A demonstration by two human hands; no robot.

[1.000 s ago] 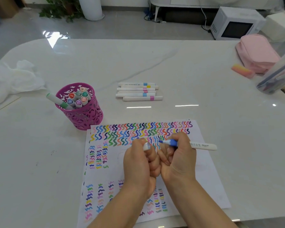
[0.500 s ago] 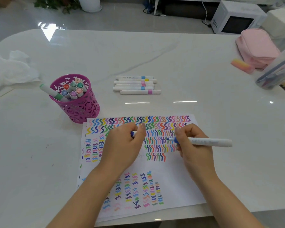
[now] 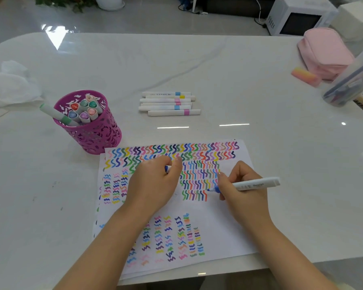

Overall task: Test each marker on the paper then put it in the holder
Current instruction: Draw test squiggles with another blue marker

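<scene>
My right hand (image 3: 242, 191) grips an uncapped white marker (image 3: 254, 184) with a blue tip, the tip touching the paper (image 3: 224, 231) beside a row of coloured squiggles. My left hand (image 3: 153, 183) rests flat on the paper and pinches the marker's blue cap (image 3: 166, 168) between thumb and forefinger. A magenta cut-out holder (image 3: 94, 135) stands at the paper's far left corner with several capped markers inside. Several more white markers (image 3: 168, 104) lie side by side on the table beyond the paper.
A pink pouch (image 3: 325, 53), an orange-pink eraser (image 3: 306, 76) and a clear case of pens (image 3: 350, 82) sit at the far right. Crumpled white tissue (image 3: 6, 84) lies at the far left. The white table's near edge (image 3: 281, 266) runs just under the paper.
My hands pulled the cap off and moved apart. The left hand settled flat on the paper with the cap; the right hand lowered the marker's tip onto the paper.
</scene>
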